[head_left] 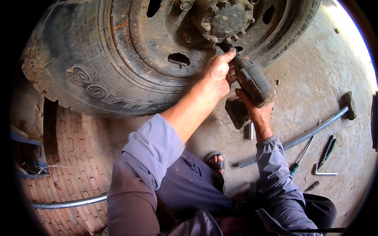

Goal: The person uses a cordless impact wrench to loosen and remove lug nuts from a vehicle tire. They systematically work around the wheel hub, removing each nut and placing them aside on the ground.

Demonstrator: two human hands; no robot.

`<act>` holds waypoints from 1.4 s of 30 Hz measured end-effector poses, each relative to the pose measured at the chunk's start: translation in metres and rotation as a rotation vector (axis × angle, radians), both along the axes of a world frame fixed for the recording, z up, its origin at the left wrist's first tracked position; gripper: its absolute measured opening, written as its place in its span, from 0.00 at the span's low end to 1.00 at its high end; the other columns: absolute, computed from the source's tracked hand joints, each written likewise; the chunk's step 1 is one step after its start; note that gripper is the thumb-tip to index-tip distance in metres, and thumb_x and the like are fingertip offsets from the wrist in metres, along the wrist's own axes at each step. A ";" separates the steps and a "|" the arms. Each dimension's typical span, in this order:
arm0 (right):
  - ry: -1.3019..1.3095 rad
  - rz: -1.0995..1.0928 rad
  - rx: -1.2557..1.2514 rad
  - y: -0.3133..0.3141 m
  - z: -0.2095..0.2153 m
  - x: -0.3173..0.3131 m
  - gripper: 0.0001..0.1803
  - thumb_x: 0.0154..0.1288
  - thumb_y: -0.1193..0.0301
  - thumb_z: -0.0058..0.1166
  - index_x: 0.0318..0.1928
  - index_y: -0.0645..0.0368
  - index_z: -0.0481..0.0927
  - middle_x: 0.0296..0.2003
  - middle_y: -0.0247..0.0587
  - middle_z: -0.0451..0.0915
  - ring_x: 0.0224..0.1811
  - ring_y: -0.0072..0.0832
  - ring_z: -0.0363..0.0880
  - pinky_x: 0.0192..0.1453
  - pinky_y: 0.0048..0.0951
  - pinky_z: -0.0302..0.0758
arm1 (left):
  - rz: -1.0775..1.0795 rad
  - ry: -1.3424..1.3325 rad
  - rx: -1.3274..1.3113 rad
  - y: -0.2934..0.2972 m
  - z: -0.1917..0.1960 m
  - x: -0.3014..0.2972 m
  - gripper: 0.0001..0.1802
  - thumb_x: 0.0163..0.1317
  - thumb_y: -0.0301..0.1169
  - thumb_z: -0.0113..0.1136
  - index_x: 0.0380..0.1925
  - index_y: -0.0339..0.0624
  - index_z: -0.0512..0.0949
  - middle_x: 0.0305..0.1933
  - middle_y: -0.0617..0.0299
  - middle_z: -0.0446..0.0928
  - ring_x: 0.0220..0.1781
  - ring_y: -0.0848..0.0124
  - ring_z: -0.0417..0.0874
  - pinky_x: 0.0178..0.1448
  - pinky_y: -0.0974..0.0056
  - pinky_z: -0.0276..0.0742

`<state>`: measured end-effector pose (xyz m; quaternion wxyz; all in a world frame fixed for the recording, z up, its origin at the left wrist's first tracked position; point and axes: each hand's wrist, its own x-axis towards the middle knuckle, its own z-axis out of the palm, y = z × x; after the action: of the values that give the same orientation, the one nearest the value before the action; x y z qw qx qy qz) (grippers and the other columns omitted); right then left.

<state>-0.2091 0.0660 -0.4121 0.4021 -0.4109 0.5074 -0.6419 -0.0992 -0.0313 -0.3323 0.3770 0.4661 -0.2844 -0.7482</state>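
Crouched beside a heavy truck wheel, you hold a grimy power wrench nose-first toward the rim, just below the bolt-studded hub. Your left hand wraps the tool's front end, thumb on top, fingers curled round its side; your right hand grips the handle behind the block-shaped battery, though its fingers are mostly hidden beneath the body. Whether the nose sits on a fastener cannot be told from here.

To do this well, line the tool up straight with the fastener, press it fully home before squeezing the trigger, and brace your right wrist against a likely kick. Best, too, to slide the left fingers back from whatever spins at the front.

The wheel is a study in wear: pitted steel, rust-orange rings, slotted oval openings, and a black rubber tire with raised lettering, its tread shoulder caked in dirt. The wrench's casing is rounded and dust-dulled. To your right, on rough, stained concrete floor, lie a smooth gray metal pipe, a slim-shafted screwdriver, dark-handled pliers and a shiny L-shaped bar. A bright metal cylinder rests near your right wrist; to the left, narrow reddish bricks pave the ground.
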 end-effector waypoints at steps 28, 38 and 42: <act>-0.198 0.115 0.057 0.005 0.021 0.001 0.25 0.52 0.80 0.72 0.52 0.64 0.81 0.46 0.36 0.85 0.46 0.23 0.82 0.48 0.29 0.81 | 0.126 0.050 0.033 0.007 0.000 -0.010 0.17 0.71 0.42 0.53 0.45 0.38 0.78 0.42 0.52 0.84 0.47 0.60 0.83 0.60 0.52 0.76; -0.082 0.104 0.038 0.002 0.001 -0.006 0.21 0.53 0.79 0.72 0.50 0.63 0.83 0.42 0.35 0.85 0.43 0.23 0.83 0.46 0.27 0.80 | 0.133 0.058 0.022 0.009 -0.002 -0.013 0.11 0.72 0.37 0.53 0.43 0.42 0.78 0.37 0.59 0.84 0.39 0.66 0.84 0.47 0.58 0.79; -0.054 0.082 0.042 0.002 0.004 -0.003 0.22 0.53 0.79 0.72 0.50 0.63 0.83 0.41 0.36 0.86 0.42 0.24 0.84 0.46 0.27 0.80 | 0.195 0.001 0.015 0.001 -0.006 -0.016 0.10 0.71 0.35 0.54 0.43 0.41 0.78 0.36 0.58 0.83 0.37 0.66 0.84 0.45 0.59 0.81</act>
<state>-0.2124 0.0680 -0.4080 0.4504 -0.4052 0.4924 -0.6249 -0.1155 -0.0304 -0.3382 0.4447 0.4937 -0.2321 -0.7103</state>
